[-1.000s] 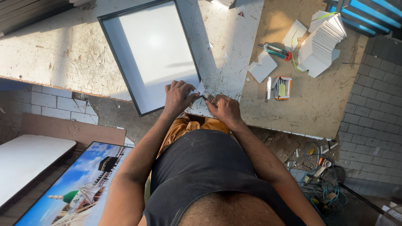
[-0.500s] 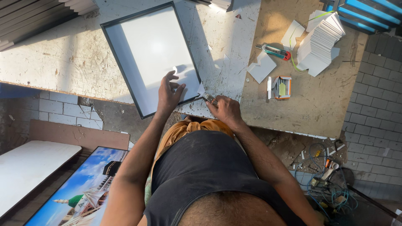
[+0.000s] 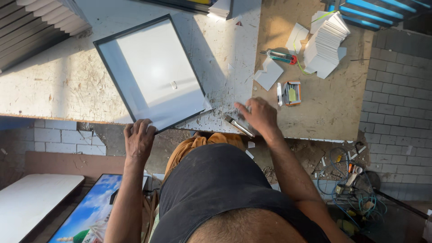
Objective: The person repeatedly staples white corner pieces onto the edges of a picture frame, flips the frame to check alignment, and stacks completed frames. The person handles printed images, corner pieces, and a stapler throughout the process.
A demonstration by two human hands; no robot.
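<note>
A black picture frame (image 3: 150, 74) with a white backing lies tilted on the rough worktable (image 3: 49, 94), its near corner over the table's front edge. My left hand (image 3: 138, 139) grips that near edge of the frame from below. My right hand (image 3: 257, 116) rests on the table to the right of the frame, closed around a small metal-bladed tool (image 3: 237, 125) that sticks out toward the frame. A small tab sits in the middle of the backing.
A stack of white cards (image 3: 325, 44), a utility knife (image 3: 281, 56), loose white card pieces (image 3: 268, 74) and a small box (image 3: 292, 93) lie at the right. A printed picture (image 3: 87, 211) and a white board (image 3: 31, 202) lean below the table. Cables (image 3: 351, 180) lie on the floor.
My left hand has come off the top of the frame and now holds its near edge. The frame has slid left and nearer. My right hand moved right with the tool.
</note>
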